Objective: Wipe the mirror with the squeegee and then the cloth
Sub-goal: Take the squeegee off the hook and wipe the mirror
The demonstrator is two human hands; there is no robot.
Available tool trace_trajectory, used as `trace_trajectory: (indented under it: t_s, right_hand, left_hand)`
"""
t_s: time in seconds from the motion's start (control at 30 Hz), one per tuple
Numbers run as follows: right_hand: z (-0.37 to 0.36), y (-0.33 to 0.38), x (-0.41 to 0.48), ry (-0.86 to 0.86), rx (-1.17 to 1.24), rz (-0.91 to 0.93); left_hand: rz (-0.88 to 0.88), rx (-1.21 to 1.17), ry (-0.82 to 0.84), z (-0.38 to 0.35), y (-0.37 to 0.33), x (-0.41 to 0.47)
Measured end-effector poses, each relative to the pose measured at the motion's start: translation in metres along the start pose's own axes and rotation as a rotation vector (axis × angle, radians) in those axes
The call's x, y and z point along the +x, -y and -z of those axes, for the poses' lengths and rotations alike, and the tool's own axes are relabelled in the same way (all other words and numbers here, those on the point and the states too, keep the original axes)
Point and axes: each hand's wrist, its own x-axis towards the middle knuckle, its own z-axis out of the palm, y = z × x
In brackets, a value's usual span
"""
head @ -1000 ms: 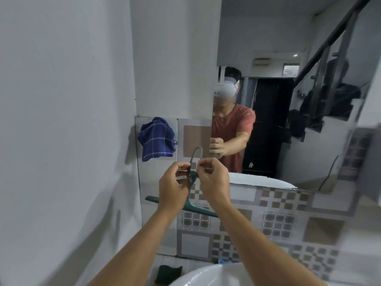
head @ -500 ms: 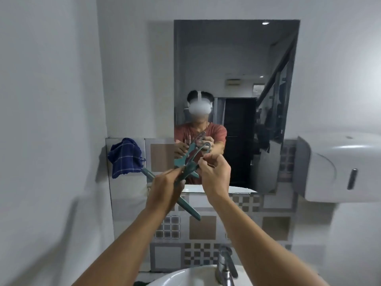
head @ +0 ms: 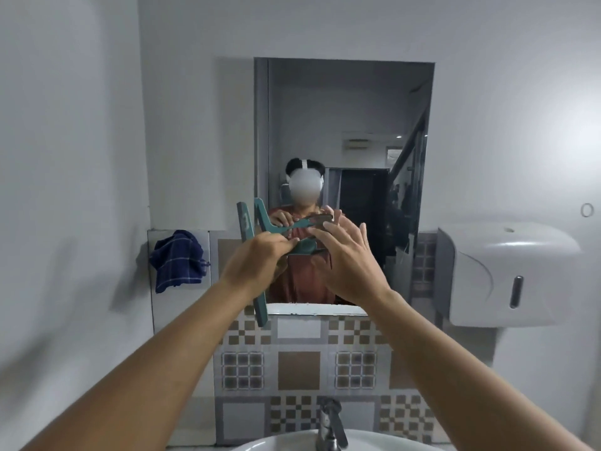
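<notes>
A white paper-towel dispenser (head: pixel 500 275) hangs on the wall to my right, a dark slot on its front; below me a chrome tap (head: pixel 329 424) stands at the back rim of a white basin (head: pixel 286 442); behind the tap runs a band of patterned tiles (head: pixel 299 369) in brown, grey and white checks and squares; the walls (head: pixel 81 157) above and to my left are plain pale grey; a small ring (head: pixel 586 210) sits on the wall at far right.
</notes>
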Motion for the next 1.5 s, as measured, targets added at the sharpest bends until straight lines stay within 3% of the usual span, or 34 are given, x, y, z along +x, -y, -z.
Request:
trace_trajectory:
  t_s: [0.13,0.43,0.6,0.7,0.83,1.13,1.5]
  right_hand:
    - [0.020,-0.017,0.016,-0.043,-0.098,0.105]
    - [0.040,-0.031,0.060,-0.097,-0.225,0.226]
    - [0.046,-0.038,0.100,-0.088,-0.245,0.240]
    - [0.053,-0.042,0.127,-0.132,-0.241,0.243]
    - [0.067,-0.047,0.169,-0.162,-0.258,0.246]
    - [0.075,-0.052,0.231,-0.115,-0.360,0.244]
    - [0.064,-0.040,0.263,-0.054,-0.439,0.314]
  left_hand:
    - [-0.117,0.032,-0.037,0.006,0.002,0.024]
    - [-0.136,0.091,-0.115,0.011,0.019,0.076]
    - [0.040,0.057,-0.377,-0.012,0.014,0.067]
    - [0.050,-0.027,-0.457,-0.045,0.009,0.041]
    - [0.142,-0.050,-0.364,-0.078,0.018,0.031]
    - [0.243,0.259,-0.107,-0.103,0.048,0.071]
    - [0.256,0.263,-0.062,-0.105,0.066,0.077]
